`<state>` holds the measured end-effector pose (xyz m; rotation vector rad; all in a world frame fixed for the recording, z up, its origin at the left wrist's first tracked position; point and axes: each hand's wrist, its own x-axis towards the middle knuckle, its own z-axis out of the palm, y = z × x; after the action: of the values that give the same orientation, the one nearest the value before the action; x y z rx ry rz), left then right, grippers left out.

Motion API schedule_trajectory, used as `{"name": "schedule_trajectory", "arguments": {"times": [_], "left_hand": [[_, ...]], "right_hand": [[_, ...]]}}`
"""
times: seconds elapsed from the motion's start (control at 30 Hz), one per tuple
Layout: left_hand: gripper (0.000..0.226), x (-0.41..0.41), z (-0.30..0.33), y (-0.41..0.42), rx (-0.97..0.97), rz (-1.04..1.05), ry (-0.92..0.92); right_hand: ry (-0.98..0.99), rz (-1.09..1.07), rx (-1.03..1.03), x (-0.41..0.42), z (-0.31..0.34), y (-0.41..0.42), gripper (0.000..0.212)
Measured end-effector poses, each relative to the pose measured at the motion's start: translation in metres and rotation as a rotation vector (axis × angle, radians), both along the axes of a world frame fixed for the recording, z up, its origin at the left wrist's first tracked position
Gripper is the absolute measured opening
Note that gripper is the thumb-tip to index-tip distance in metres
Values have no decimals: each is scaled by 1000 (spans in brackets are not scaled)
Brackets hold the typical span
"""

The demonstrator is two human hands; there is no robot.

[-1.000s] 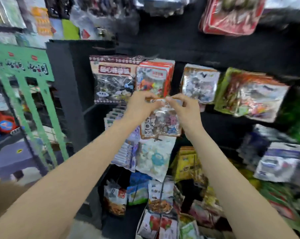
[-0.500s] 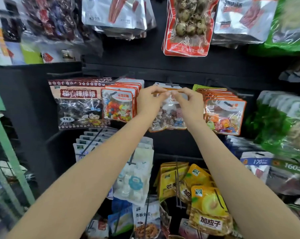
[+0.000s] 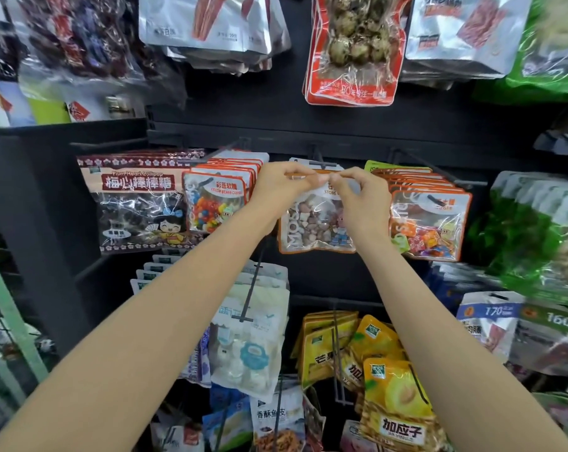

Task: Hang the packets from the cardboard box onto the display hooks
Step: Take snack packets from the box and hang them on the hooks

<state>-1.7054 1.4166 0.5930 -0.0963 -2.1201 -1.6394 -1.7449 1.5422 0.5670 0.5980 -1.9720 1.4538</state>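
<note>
At the centre of the frame, the left hand [image 3: 281, 185] and right hand [image 3: 357, 194] pinch the top edge of a stone-candy packet [image 3: 315, 223], fingers clamped on it, at the hook [image 3: 322, 164]. Whether it is threaded cannot be told. The cardboard box is out of view, so what remains is unknown.

Light is bright and even, seemingly from above and behind the camera. The forearms and both hands, left [image 3: 281, 187] and right [image 3: 357, 199], are evenly lit with no hard shadows. The black backboard [image 3: 276, 109] stays dark behind the packets. White glare streaks the clear packet [image 3: 315, 223] between the hands and the glossy bags above it. Near that packet the view is fairly sharp; far right of it the green bags [image 3: 543, 230] smear with blur. Far left of it the green rack [image 3: 5, 301] bows, a wide-angle distortion.
</note>
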Motion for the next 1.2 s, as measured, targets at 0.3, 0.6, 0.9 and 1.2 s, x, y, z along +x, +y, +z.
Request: {"name": "schedule_trajectory", "arguments": {"times": [0.3,0.6,0.9,1.2], "left_hand": [[10,-4,-16,-13,229,-105,-131],[44,-29,-38,-15,-662,316,219],[57,-39,-27,-12,-1098,509,158],[49,4,-48,-22,-1057,397,273]], "right_hand": [[43,7,84,-2,-2,0,11],[99,-164,367,-26,-14,-13,31],[122,-423,584,-39,-15,-24,48],[118,-347,345,11,-55,-21,36]]}}
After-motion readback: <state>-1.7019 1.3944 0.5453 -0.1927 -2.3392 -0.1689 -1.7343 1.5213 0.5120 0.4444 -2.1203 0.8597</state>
